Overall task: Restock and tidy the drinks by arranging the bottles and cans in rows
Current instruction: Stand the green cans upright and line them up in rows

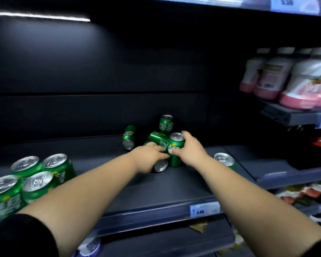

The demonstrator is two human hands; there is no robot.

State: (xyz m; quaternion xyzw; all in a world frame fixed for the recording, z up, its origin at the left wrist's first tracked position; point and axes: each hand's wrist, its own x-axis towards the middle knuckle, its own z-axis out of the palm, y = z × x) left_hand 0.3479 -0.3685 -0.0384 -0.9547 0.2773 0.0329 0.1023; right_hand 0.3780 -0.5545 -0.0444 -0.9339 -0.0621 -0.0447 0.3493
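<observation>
While both arms reach deep over the dark shelf (174, 191), we note the right hand (192, 152) wrapped round an upright can (175, 151), thumb on the near side and fingers round the far side by the rim. It is a green can with its long axis vertical and its silver top facing up. Its base sits on the shelf about midway along, towards the back.

The left hand (149, 157) lies over a lying can (161, 165) just left of the upright one. That can's long axis runs back to front, its silver end pointing at the front edge. The fingertips reach as far as the upright can's side. Motion blur keeps us from telling whether this hand grips the can or only rests on it.

Behind these, a toppled can (156, 137) lies on a slant. A rear can (166, 123) stands behind it, top up and leaning a little. Left of the heap and apart from it, a stray can (128, 138) lies with its axis back to front and its silver end towards the front edge.

Near the right edge a single can (224, 160) stands upright, partly hidden by the right forearm. At the front left corner four cans (37, 183) stand in a two-by-two block, tops up. A price tag (204, 210) sits on the front edge. Pink-and-white bottles (285, 80), blurred, stand on a higher shelf to the right.
</observation>
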